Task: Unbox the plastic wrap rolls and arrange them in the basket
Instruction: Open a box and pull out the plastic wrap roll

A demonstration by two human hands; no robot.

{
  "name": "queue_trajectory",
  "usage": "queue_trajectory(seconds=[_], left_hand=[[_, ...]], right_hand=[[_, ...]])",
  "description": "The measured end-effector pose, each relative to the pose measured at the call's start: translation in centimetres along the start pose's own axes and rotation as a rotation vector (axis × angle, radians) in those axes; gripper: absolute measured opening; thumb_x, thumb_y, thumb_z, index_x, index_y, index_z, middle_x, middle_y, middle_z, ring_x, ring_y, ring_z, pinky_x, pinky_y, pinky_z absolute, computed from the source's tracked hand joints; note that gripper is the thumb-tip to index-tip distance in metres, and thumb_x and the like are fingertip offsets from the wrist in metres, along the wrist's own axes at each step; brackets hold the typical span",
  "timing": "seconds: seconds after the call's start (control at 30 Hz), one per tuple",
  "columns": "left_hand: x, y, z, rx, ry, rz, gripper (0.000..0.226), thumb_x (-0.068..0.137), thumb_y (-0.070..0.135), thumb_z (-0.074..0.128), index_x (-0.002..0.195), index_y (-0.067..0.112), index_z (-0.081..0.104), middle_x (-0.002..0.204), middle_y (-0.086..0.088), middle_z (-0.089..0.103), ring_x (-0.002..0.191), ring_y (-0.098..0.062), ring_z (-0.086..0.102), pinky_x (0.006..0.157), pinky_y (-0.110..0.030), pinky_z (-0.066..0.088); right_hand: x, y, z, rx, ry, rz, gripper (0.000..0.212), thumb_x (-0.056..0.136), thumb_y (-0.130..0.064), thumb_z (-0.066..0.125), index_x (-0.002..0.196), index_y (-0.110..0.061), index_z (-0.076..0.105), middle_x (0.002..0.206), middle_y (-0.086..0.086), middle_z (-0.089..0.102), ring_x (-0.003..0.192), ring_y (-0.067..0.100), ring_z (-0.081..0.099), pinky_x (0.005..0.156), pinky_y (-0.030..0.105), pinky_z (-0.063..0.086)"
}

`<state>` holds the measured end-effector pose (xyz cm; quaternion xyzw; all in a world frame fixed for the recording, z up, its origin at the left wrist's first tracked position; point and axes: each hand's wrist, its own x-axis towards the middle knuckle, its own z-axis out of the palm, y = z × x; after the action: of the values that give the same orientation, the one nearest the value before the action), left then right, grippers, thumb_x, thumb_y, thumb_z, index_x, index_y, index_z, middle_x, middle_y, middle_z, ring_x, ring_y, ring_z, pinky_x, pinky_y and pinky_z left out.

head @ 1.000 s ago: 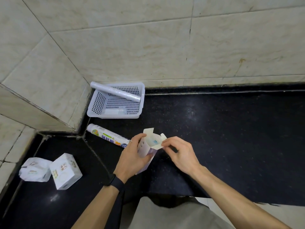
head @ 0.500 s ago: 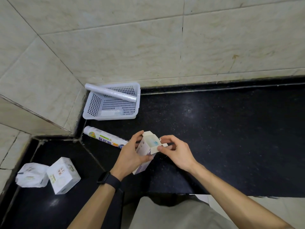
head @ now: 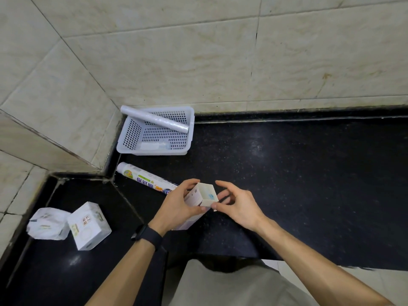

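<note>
My left hand [head: 176, 206] grips a long white carton [head: 199, 198] held upright over the black counter, its top end facing me with the flaps folded shut. My right hand [head: 237, 206] is at the carton's right top corner, thumb touching the edge and fingers curled loosely above it. A white perforated basket [head: 132, 133] sits in the wall corner with one bare plastic wrap roll [head: 154, 119] lying diagonally across its rim. A printed wrap roll [head: 143, 178] lies on the counter just in front of the basket.
Two white square boxes [head: 88, 225] [head: 47, 224] stand on the lower counter section at the left. Tiled walls close off the back and left. The black counter [head: 298, 184] stretches to the right. My lap is under the counter's front edge.
The carton's top flaps stood open a second ago and now lie folded flat. My right hand has eased off the flaps to the carton's corner. The view shifted slightly.
</note>
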<state>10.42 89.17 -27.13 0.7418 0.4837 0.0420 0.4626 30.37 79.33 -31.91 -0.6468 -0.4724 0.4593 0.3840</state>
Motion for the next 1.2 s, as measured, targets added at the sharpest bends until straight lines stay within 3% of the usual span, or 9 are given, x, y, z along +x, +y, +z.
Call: queue_trajectory(seconds=[0.13,0.23,0.33,0.5,0.6,0.77,0.83,1.03,1.2], left_hand=[[-0.1,0.0,-0.3,0.013,-0.022,0.056,0.071,0.068,0.039,0.087,0.127,0.05,0.049,0.121,0.032,0.056,0.116,0.014,0.048,0.093,-0.016,0.042],[-0.2,0.0,-0.4,0.025,-0.037,0.082,0.07,0.065,0.035,0.088,0.123,0.049,0.051,0.12,0.027,0.058,0.116,0.009,0.052,0.093,-0.019,0.045],[-0.2,-0.2,-0.2,0.042,-0.032,0.084,0.069,0.063,0.033,0.088,0.119,0.049,0.05,0.119,0.019,0.056,0.112,0.005,0.053,0.094,-0.024,0.05],[-0.7,-0.3,-0.1,0.024,-0.072,0.061,0.076,0.064,0.04,0.088,0.125,0.054,0.044,0.117,0.027,0.06,0.111,0.009,0.056,0.087,-0.022,0.053],[-0.9,0.0,0.0,0.007,0.001,0.078,0.064,0.064,0.051,0.087,0.118,0.047,0.055,0.113,0.026,0.065,0.105,0.008,0.06,0.082,-0.02,0.053],[-0.7,0.0,0.1,0.089,0.112,0.069,0.059,0.07,0.039,0.086,0.12,0.045,0.054,0.113,0.026,0.062,0.109,0.007,0.056,0.092,-0.025,0.05],[-0.7,-0.1,0.0,0.129,0.153,0.073,0.058,0.073,0.036,0.084,0.121,0.045,0.053,0.115,0.027,0.06,0.11,0.006,0.055,0.095,-0.026,0.049],[-0.6,-0.2,0.6,0.24,0.296,0.136,0.067,0.078,0.036,0.082,0.135,0.038,0.048,0.126,0.022,0.056,0.115,0.005,0.048,0.094,-0.016,0.039],[-0.3,0.2,1.2,0.319,0.343,0.207,0.071,0.079,0.032,0.081,0.139,0.04,0.043,0.133,0.016,0.055,0.123,-0.003,0.047,0.095,-0.018,0.038]], right_hand=[[0.6,-0.2,-0.6,-0.028,-0.059,0.006,0.087,0.063,-0.058,0.086,0.139,-0.054,0.043,0.098,-0.018,0.064,0.082,0.005,0.069,0.077,0.018,0.055],[1.0,-0.8,-1.1,-0.14,-0.13,-0.021,0.074,0.059,-0.058,0.087,0.125,-0.058,0.052,0.109,-0.017,0.057,0.089,0.004,0.066,0.081,0.025,0.057],[1.2,-1.3,-1.0,-0.138,-0.152,-0.047,0.06,0.059,-0.051,0.087,0.112,-0.049,0.059,0.111,-0.018,0.063,0.086,0.004,0.068,0.077,0.03,0.06],[1.0,-2.0,-0.7,-0.158,-0.095,-0.106,0.054,0.062,-0.056,0.084,0.109,-0.045,0.061,0.106,-0.018,0.066,0.083,0.004,0.068,0.071,0.028,0.06],[1.1,-2.3,-0.9,-0.221,-0.086,-0.146,0.054,0.065,-0.06,0.082,0.112,-0.048,0.058,0.108,-0.021,0.061,0.091,-0.001,0.063,0.073,0.021,0.056],[1.0,-2.2,-1.4,-0.275,-0.03,-0.144,0.078,0.066,-0.058,0.079,0.136,-0.047,0.046,0.124,-0.026,0.049,0.102,-0.004,0.056,0.087,0.024,0.053],[0.7,-2.1,-1.6,-0.244,0.058,-0.129,0.076,0.066,-0.06,0.077,0.134,-0.046,0.047,0.12,-0.026,0.048,0.101,-0.004,0.057,0.085,0.024,0.053],[0.1,-2.5,-0.3,-0.198,0.249,-0.161,0.035,0.079,-0.06,0.067,0.108,-0.042,0.07,0.093,-0.022,0.057,0.088,0.002,0.059,0.075,0.025,0.053],[0.6,-3.0,1.1,-0.225,0.273,-0.088,0.036,0.086,-0.051,0.067,0.119,-0.036,0.071,0.089,-0.018,0.056,0.084,0.005,0.057,0.08,0.033,0.054]])
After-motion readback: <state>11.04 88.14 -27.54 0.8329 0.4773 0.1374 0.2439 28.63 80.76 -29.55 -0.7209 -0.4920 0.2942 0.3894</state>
